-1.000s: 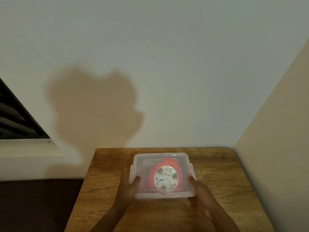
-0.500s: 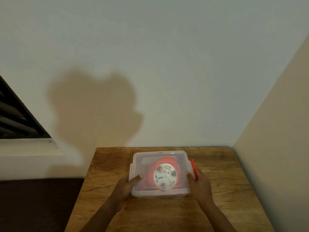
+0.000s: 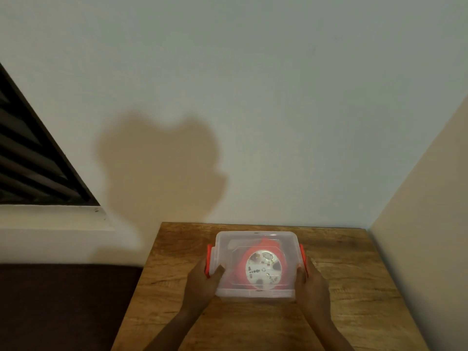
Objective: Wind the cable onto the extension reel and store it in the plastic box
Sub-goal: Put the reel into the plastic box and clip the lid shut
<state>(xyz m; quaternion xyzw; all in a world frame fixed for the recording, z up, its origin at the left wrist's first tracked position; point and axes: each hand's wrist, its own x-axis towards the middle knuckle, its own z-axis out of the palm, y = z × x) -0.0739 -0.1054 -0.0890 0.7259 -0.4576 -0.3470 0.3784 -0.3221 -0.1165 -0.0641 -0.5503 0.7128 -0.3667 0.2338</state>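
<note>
My left hand [image 3: 202, 279] and right hand [image 3: 310, 281] clasp the orange latches of the lidded clear plastic box [image 3: 255, 264] at lower centre on the grainy wooden table [image 3: 342, 287], blurring the round red extension reel [image 3: 262, 268] inside.

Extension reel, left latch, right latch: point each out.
extension reel [image 3: 263, 267], head view, on its white round face.
left latch [image 3: 208, 259], head view, on its orange bar.
right latch [image 3: 302, 252], head view, on its upper end.

a plain room in a home, by the look of it. a small wooden table [image 3: 342, 287] is pushed into a corner, its far edge against a bare white wall [image 3: 253, 84]. a beige surface [image 3: 430, 211] rises right of the table. left of it, a dark slatted window [image 3: 30, 160] above a white ledge [image 3: 50, 211].
</note>
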